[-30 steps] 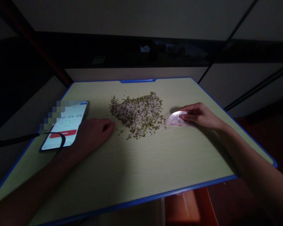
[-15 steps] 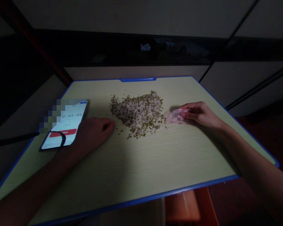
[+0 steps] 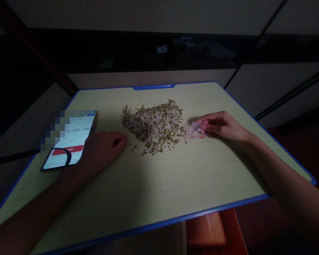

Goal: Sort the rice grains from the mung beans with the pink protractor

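Observation:
A clear half-round protractor (image 3: 193,131) with pink markings is pinched between the thumb and fingers of my right hand (image 3: 223,124). Its curved edge is close to the right side of a mixed heap (image 3: 154,124) of small green beans and pale, rice-like grains. On the left of the heap, my left hand (image 3: 106,147) rests on the table in a loose fist, with a dark hollow between the curled fingers and nothing visible in it. Beside that wrist lies a lit phone (image 3: 71,141) showing a running timer.
The pale wood-grain table (image 3: 159,187) has a blue rim and a blue grip at its far edge. A dark cable (image 3: 16,157) crosses the phone from the left. Below the near edge is an orange bin (image 3: 210,230). Cabinet panels (image 3: 154,78) stand behind the table.
The whole view has shifted slightly, and the phone's timer has advanced by a second. My right hand keeps the protractor beside the heap, tilted slightly differently. My left hand stays curled in place.

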### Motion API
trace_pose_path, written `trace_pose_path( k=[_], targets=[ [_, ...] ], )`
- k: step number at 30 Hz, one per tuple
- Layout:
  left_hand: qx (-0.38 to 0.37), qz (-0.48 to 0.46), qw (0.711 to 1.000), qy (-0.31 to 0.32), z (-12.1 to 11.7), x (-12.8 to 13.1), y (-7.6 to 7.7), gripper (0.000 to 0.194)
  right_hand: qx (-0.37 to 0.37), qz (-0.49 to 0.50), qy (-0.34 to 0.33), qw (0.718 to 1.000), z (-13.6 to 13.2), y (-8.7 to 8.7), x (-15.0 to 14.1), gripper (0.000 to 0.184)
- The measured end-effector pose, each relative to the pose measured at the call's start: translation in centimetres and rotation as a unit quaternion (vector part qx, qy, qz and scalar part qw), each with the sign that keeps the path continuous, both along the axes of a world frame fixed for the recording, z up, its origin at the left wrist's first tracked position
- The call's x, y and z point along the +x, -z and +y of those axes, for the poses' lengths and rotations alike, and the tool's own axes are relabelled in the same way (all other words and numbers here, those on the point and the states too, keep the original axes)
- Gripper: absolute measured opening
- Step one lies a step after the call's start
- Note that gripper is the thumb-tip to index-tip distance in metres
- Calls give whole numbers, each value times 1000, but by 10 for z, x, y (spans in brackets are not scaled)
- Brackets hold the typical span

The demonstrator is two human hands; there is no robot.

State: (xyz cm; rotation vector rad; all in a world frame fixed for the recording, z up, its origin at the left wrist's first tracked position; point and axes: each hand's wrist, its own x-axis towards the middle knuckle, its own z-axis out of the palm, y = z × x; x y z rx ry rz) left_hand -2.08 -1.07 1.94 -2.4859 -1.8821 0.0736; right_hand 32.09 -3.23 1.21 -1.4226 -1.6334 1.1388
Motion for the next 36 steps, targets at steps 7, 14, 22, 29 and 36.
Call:
trace_pose_path(
  k=[7,14,22,29,36],
  targets=[
    [3,-7,1000,-3,-1,1,-1,43,-14,-11,-15,1000,-5,-6,3,25],
    [5,-8,1000,-3,0,0,0,46,-14,-36,-13,999,-12,-10,4,21],
    [10,4,1000,7,-1,1,-2,46,-14,4,37,999,-13,-12,5,21],
    [1,11,1000,5,-2,3,-4,46,-28,-6,24,999,-12,-8,-1,19],
    [-3,2,1000,5,-1,1,-4,45,-25,-15,2,1000,-13,-7,2,16]
  ],
)
